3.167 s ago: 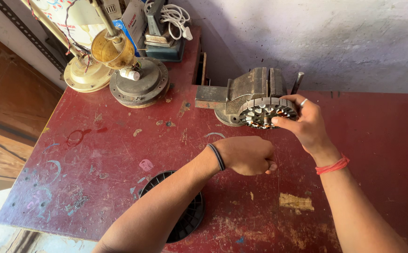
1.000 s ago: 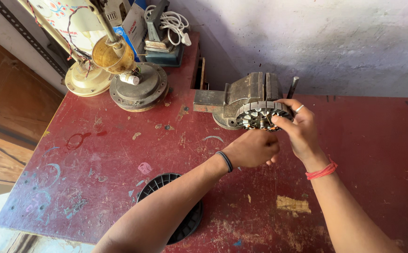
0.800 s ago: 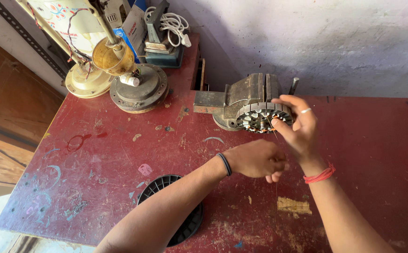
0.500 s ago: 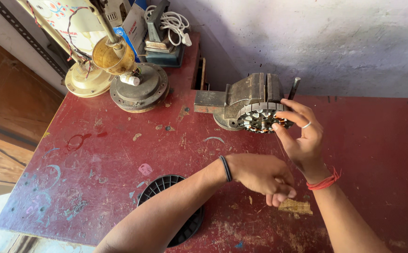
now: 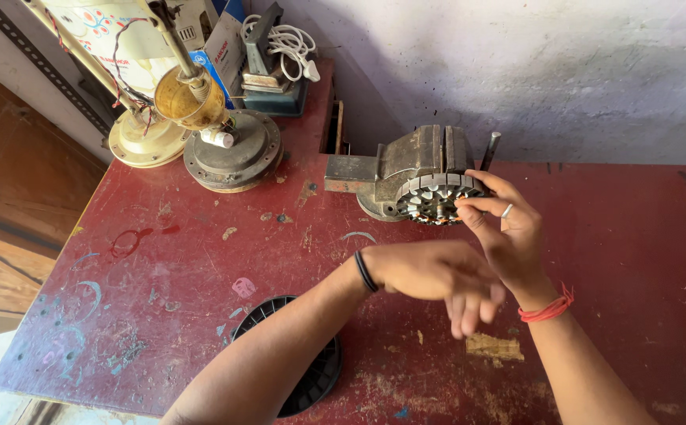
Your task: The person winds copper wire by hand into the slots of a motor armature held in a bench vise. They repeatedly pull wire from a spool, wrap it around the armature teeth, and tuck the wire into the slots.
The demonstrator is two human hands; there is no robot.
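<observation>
A round fan stator (image 5: 436,198) with wound slots sits clamped in a grey bench vise (image 5: 417,161) at the back of a worn red table (image 5: 201,275). My right hand (image 5: 508,232), with a ring and a red thread at the wrist, pinches the stator's right rim with fingertips. My left hand (image 5: 441,275), a black band on its wrist, hovers blurred in front of the right forearm, fingers pointing down and loosely apart; I cannot make out anything in it.
A black round grille (image 5: 307,370) lies under my left forearm near the front edge. At the back left stand a fan motor housing (image 5: 232,149), a cream fan base (image 5: 142,138), a coiled white cord (image 5: 284,43) and boxes. A plastered wall (image 5: 555,71) rises behind.
My left hand was up at the stator beside the right hand; it has drawn back toward me and down. The right hand stays on the stator's rim.
</observation>
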